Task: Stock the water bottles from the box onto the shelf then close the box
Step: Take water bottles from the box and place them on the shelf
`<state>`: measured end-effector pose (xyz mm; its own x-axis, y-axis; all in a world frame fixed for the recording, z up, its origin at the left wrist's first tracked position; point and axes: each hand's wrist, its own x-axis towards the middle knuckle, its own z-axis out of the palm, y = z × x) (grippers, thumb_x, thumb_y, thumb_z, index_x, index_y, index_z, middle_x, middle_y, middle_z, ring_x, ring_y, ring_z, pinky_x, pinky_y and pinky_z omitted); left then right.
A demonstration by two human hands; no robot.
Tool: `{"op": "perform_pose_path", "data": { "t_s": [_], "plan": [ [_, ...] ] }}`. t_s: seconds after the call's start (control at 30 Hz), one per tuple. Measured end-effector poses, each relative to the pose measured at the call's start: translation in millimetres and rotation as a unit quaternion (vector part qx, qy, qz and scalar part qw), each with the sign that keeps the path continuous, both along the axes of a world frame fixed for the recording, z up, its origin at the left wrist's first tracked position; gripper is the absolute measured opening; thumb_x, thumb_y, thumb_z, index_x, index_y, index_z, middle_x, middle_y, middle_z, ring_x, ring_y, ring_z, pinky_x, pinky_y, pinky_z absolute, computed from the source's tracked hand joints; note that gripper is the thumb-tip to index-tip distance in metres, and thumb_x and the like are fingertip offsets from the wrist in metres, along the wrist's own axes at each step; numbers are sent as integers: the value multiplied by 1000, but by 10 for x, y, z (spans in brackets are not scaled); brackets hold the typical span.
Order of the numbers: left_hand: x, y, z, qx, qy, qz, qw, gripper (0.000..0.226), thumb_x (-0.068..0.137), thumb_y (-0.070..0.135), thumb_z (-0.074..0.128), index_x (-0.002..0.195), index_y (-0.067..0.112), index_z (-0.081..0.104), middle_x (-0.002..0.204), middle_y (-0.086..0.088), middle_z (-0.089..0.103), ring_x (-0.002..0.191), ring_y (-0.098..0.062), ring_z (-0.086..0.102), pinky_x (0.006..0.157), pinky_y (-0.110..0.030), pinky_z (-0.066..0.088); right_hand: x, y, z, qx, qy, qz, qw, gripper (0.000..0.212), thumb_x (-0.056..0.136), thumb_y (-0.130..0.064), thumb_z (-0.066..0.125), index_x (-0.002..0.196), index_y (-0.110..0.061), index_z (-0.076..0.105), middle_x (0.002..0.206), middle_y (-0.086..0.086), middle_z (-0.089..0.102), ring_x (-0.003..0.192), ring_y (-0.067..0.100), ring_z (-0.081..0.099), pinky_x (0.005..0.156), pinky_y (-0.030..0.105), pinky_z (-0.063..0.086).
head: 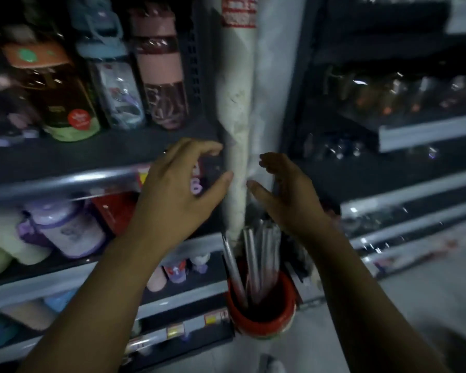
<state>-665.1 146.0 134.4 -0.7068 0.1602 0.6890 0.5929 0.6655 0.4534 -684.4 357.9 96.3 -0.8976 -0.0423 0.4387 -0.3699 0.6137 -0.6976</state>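
Left hand [178,181] and right hand [285,189] nearest, both empty, fingers loosely curled, raised side by side. Water bottles [160,76] stand upright on shelf [78,154], far left of hands; left hand nearer. Box not in view.

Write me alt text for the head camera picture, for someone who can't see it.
Both empty, the left hand and right hand are held out before a white wrapped post between dim store shelves. On the upper left shelf stand water bottles, and a red bucket of long rods sits on the floor below the hands.
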Motion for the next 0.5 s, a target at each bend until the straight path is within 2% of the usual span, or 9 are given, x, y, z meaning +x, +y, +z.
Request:
{"op": "perform_pose_path", "data": {
  "t_s": [0.1, 0.2, 0.33, 0.4, 0.5],
  "plan": [
    [343, 192, -405, -22, -77, -88, 993, 42, 90, 42, 74, 125, 22, 65, 120, 8, 65, 110, -12, 61, 96, -32, 51, 729, 191, -303, 27, -22, -60, 998, 43, 92, -35, 72, 128, -16, 59, 118, 0, 65, 102, 13, 63, 84, 17, 47],
    [763, 458, -886, -47, -169, -154, 972, 48, 86, 44, 75, 127, 23, 64, 122, 7, 65, 113, -15, 62, 98, -41, 52, 1554, 405, -634, 50, -80, -119, 988, 47, 90, -32, 73, 132, -17, 57, 123, 4, 65, 109, 20, 64, 89, 27, 50],
    [1472, 947, -1423, -92, -255, -233, 934, 61, 79, 63, 69, 129, 30, 61, 126, 10, 61, 113, -14, 60, 96, -37, 53, 2752, 718, -975, 60, -190, -231, 952, 60, 93, -40, 69, 146, -23, 45, 143, 0, 54, 124, 16, 56, 98, 23, 44],
    [1864, 1244, -1620, -128, -286, -277, 908, 59, 81, 59, 73, 131, 30, 60, 127, 11, 59, 113, -10, 58, 97, -31, 51, 3348, 891, -1160, 52, -240, -289, 925, 64, 94, -43, 67, 149, -24, 40, 149, -2, 49, 129, 16, 53, 101, 26, 43],
    [2488, 1766, -1876, -159, -297, -332, 881, 53, 85, 48, 78, 132, 29, 60, 126, 13, 58, 116, -12, 57, 102, -35, 50, 4263, 1164, -1461, 20, -282, -371, 884, 66, 94, -46, 66, 151, -24, 39, 153, -2, 44, 133, 18, 50, 105, 30, 43]
  ]
}}
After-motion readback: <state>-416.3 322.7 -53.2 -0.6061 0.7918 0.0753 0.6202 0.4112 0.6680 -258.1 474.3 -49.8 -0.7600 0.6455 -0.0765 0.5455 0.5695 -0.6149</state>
